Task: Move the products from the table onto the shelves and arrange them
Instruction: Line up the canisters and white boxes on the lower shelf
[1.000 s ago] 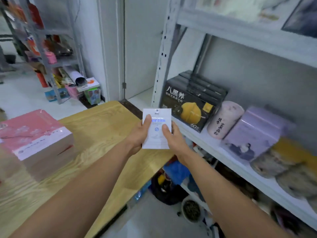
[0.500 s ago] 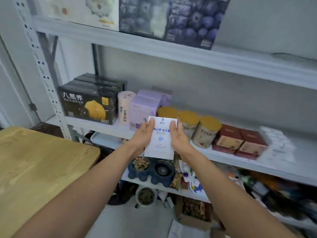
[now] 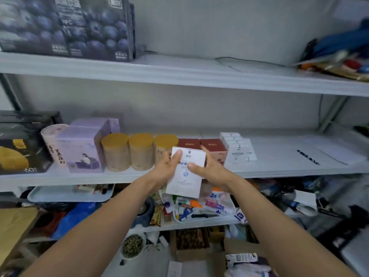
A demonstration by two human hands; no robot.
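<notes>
Gripping a flat white box (image 3: 187,176) with both hands, in the air before the middle shelf (image 3: 60,178).

Up on the smooth white top shelf (image 3: 199,76): glossy dark blueberry cartons (image 3: 65,27). Along the middle shelf: a black carton (image 3: 18,144), lilac boxes (image 3: 79,148), three matte round jars (image 3: 115,151) with mustard lids, two squat red boxes (image 3: 213,145), slim white packs (image 3: 238,150). Clasped upright, slightly tilted, by left hand (image 3: 165,168) and right hand (image 3: 213,170), thumbs flat across the printed cardboard face, fingers curled behind its edges; just in front of the third jar and red boxes.
</notes>
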